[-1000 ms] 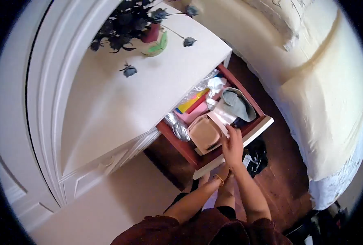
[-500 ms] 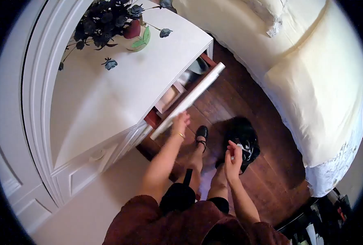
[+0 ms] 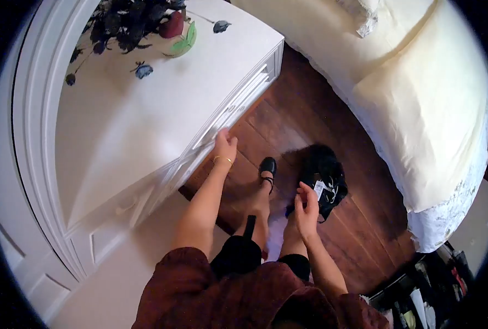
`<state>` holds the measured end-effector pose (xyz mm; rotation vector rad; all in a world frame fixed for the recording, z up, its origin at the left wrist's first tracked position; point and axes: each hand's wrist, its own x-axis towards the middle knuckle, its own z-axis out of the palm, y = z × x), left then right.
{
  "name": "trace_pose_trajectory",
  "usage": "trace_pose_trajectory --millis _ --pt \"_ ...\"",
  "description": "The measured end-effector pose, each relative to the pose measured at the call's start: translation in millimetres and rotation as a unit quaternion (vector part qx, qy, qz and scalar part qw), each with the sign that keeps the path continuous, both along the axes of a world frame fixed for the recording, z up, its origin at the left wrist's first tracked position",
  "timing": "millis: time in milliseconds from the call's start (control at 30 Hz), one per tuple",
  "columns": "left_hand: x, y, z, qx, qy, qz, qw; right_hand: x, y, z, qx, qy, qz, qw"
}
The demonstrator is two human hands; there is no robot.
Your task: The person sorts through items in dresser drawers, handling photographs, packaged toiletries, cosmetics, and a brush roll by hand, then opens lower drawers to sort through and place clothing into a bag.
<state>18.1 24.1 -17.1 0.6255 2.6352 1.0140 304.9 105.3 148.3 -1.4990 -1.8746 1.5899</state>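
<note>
My left hand point(image 3: 225, 147), with a thin gold bracelet point(image 3: 223, 160) at the wrist, is up against the front of a white dresser point(image 3: 145, 126). Its fingers touch or nearly touch the closed drawer front point(image 3: 213, 129); they are loosely bent, with nothing visible in them. My right hand point(image 3: 307, 209) hangs in the air over my leg, fingers loosely curled and apart, holding nothing I can see. Beyond it on the floor lies a black bag-like bundle point(image 3: 329, 170) with a white tag point(image 3: 318, 189) and pale cords.
Dark flowers point(image 3: 128, 24) stand in a pot point(image 3: 181, 46) with green leaves on the dresser top. To the right is a bed with a cream cover point(image 3: 414, 126). An open dark case point(image 3: 427, 296) with assorted items sits at lower right. The floor point(image 3: 359, 230) is dark wood.
The drawer that stood pulled out, with things inside, is now closed into the dresser. My left hand moved forward and left with it. My right hand shifted slightly.
</note>
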Motion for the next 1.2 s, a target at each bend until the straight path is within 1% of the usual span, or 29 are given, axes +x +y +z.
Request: trace_pose_trajectory --millis 33,67,100,133,167,200,267,333,367,400,433,467,533,567,633,667,700,733,800,867,900,933,967,1000,1033,1067,1100,1200 --pt "7 -9 26 -0.118 -0.175 -0.085 0.974 3 -5 -3 -0.005 -0.005 0.016 1.0" --pt "20 -35 11 -0.123 -0.241 -0.132 0.954 6 -10 -8 -0.01 -0.008 0.034 0.999" --pt "41 -28 56 -0.297 -0.125 -0.22 0.921 10 -16 -16 0.076 -0.028 0.102 0.991" --pt "63 -40 70 -0.32 -0.031 -0.236 0.917 9 -21 -18 0.124 -0.018 0.13 0.984" --pt "81 -50 83 -0.322 -0.033 -0.217 0.921 11 -25 -21 0.069 -0.045 0.18 0.98" --pt "100 -68 78 -0.331 -0.114 -0.186 0.918 13 -29 -24 0.014 -0.072 0.23 0.971" --pt "145 -95 86 -0.249 -0.183 -0.071 0.949 4 -42 -27 0.019 -0.091 0.255 0.963" --pt "188 -124 78 -0.163 -0.236 -0.016 0.958 11 -61 -32 0.018 -0.097 0.256 0.962" --pt "211 -133 78 -0.141 -0.214 -0.008 0.967 15 -66 -44 0.024 -0.087 0.252 0.963" --pt "227 -134 87 -0.149 -0.222 -0.023 0.963 20 -68 -51 0.032 -0.078 0.25 0.964" --pt "240 -140 85 -0.145 -0.189 -0.06 0.969 27 -67 -53 0.009 -0.06 0.261 0.963" --pt "252 -144 82 -0.141 -0.155 -0.097 0.973 34 -67 -58 0.032 -0.042 0.264 0.963" --pt "262 -140 88 -0.057 -0.164 -0.135 0.975 42 -64 -74 0.08 -0.007 0.261 0.962" --pt "261 -135 91 -0.015 -0.167 -0.16 0.973 43 -59 -86 0.086 -0.014 0.272 0.958" --pt "251 -127 84 -0.084 -0.183 -0.253 0.946 35 -50 -114 0.096 -0.028 0.288 0.952" --pt "242 -123 78 -0.117 -0.185 -0.297 0.929 23 -43 -129 0.191 -0.01 0.308 0.932" --pt "231 -121 73 -0.111 -0.217 -0.343 0.907 4 -34 -149 0.223 -0.024 0.338 0.914" --pt "223 -124 61 -0.095 -0.191 -0.366 0.906 -18 -25 -172 0.252 -0.042 0.367 0.894" --pt "210 -135 28 -0.061 -0.181 -0.354 0.916 -72 -6 -221 0.299 -0.084 0.418 0.854" --pt "196 -149 -2 -0.048 -0.153 -0.34 0.927 -136 6 -280 0.408 -0.043 0.403 0.818" --pt "190 -158 -14 -0.044 -0.14 -0.33 0.932 -165 9 -305 0.428 -0.048 0.396 0.811" --pt "185 -169 -26 -0.054 -0.132 -0.363 0.921 -196 13 -328 0.45 -0.05 0.389 0.803" --pt "180 -180 -37 -0.064 -0.121 -0.395 0.908 -230 16 -338 0.499 -0.099 0.374 0.775" --pt "170 -195 -69 -0.078 -0.113 -0.421 0.897 -254 15 -358 0.51 -0.153 0.381 0.756" --pt "162 -204 -68 -0.067 -0.081 -0.421 0.901 -278 14 -377 0.519 -0.207 0.389 0.732" --pt "150 -208 -67 -0.051 -0.042 -0.419 0.905 -296 19 -387 0.502 -0.269 0.412 0.711" --pt "143 -211 -65 -0.036 -0.006 -0.416 0.909 -304 22 -404 0.501 -0.248 0.416 0.717" --pt "134 -211 -62 0.019 0.094 -0.352 0.931 -316 23 -432 0.453 -0.219 0.4 0.766"
